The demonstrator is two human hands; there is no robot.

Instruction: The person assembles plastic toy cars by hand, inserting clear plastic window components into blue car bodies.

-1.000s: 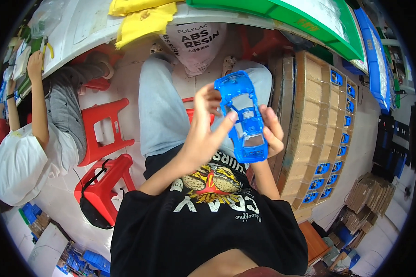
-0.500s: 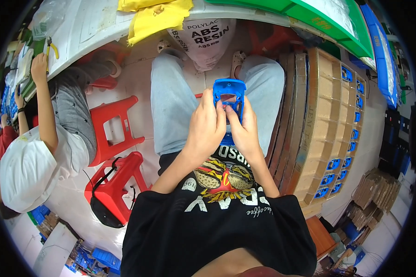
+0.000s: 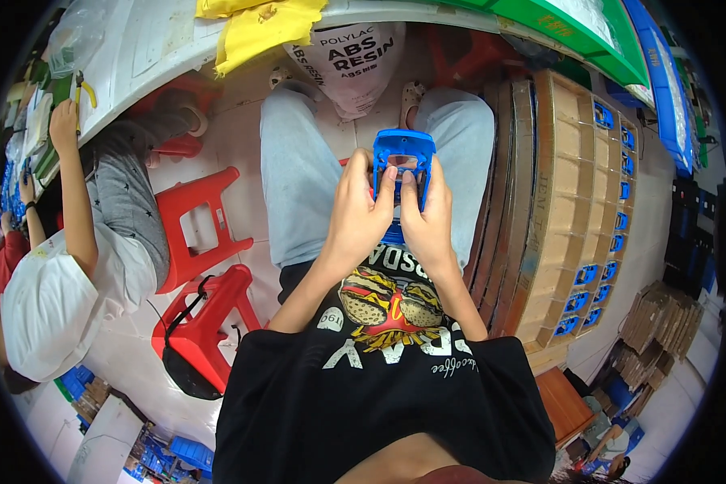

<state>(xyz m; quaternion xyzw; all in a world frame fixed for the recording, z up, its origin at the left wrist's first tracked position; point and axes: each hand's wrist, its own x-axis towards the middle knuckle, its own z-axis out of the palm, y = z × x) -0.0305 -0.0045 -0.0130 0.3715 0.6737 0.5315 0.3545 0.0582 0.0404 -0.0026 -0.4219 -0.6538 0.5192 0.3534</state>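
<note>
Above my lap, both hands grip a blue plastic frame [image 3: 403,143] with an open middle, which looks like a toy car body shell. My left hand [image 3: 361,202] wraps round its left side, the thumb bent in over the opening. From the other side my right hand [image 3: 428,211] closes on the right edge, its thumb pressing near the centre beside the left thumb. The shell's wide, curved end points away from me; its lower end shows between my wrists. Whatever lies under the thumbtips is hidden.
To my right, a divided box [image 3: 566,194] holds several similar blue parts. A white table [image 3: 165,60] curves across the front, with yellow cloth [image 3: 270,28] and a green tray [image 3: 569,32]. Red stools [image 3: 206,230] stand at left, near a person in white [image 3: 81,282] holding yellow-handled pliers [image 3: 87,90].
The blue shell has tilted and shifted slightly, and my thumbs have moved up side by side in its opening. Both hands still hold it.
</note>
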